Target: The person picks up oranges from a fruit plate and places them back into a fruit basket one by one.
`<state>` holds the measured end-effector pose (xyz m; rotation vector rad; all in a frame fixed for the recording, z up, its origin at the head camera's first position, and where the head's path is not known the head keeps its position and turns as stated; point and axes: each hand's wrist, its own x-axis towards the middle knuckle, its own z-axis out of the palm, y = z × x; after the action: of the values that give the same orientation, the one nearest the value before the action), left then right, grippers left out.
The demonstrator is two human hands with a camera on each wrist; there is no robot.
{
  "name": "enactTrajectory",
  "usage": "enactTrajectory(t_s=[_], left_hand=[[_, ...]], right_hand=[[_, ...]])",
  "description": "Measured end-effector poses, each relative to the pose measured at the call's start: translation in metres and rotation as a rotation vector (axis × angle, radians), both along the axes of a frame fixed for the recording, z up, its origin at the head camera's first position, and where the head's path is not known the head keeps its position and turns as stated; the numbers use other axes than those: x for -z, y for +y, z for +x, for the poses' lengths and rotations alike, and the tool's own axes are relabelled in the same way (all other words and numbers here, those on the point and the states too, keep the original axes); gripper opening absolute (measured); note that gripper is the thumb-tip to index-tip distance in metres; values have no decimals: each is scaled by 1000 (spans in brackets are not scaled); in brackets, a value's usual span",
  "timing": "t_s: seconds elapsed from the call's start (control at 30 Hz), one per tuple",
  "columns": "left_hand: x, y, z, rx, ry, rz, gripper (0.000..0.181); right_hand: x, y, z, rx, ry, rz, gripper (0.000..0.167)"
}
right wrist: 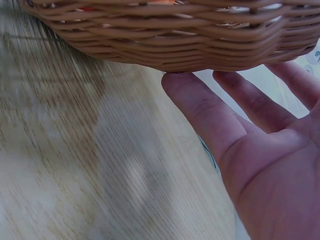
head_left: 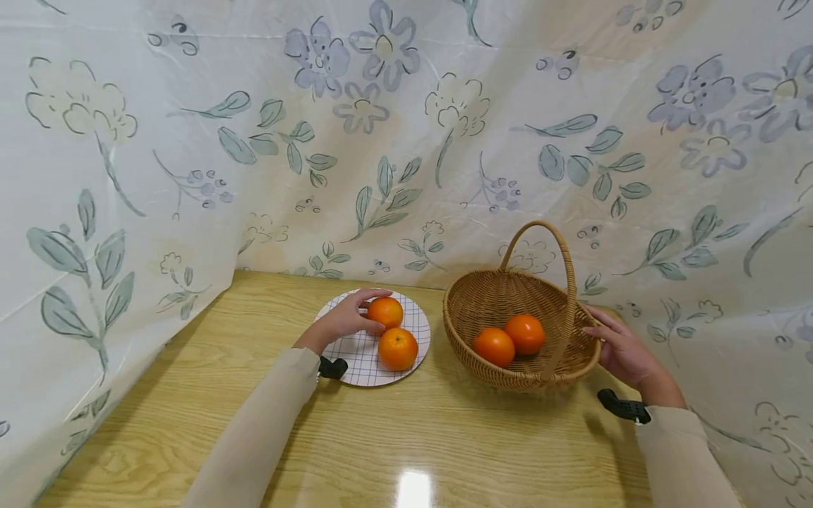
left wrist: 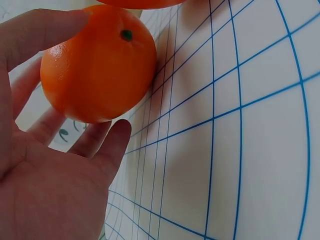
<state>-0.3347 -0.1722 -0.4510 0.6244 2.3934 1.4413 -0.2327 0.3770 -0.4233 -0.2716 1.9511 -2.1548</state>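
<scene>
On a round plate [head_left: 346, 370] with a blue grid pattern sit two oranges. My left hand [head_left: 343, 321] curls its thumb and fingers round the rear orange [head_left: 387, 310]; in the left wrist view the thumb lies across this orange [left wrist: 100, 70], whose green stem mark shows. The front orange [head_left: 398, 349] rests close against it. To the right stands a brown wicker basket [head_left: 464, 303] with an arched handle. Two more orange fruits [head_left: 494, 346] lie inside. My right hand [head_left: 625, 353] touches the basket's right side, its fingers fairly straight against the weave [right wrist: 200, 45].
Plate and basket stand on a light wooden table [head_left: 381, 430], side by side near its back edge. A flowered cloth [head_left: 381, 176] hangs behind the table and along both sides. The basket's handle [head_left: 565, 282] rises high above the rim.
</scene>
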Motion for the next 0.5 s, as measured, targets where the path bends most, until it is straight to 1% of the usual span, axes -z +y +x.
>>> enactTrajectory(t_s=[0.27, 0.5], left_hand=[[1, -1, 0, 3, -13, -8, 71], [2, -1, -2, 14, -1, -12, 73]], right_hand=[[-2, -4, 5, 13, -3, 19, 47], [-2, -6, 10, 17, 5, 15, 46]])
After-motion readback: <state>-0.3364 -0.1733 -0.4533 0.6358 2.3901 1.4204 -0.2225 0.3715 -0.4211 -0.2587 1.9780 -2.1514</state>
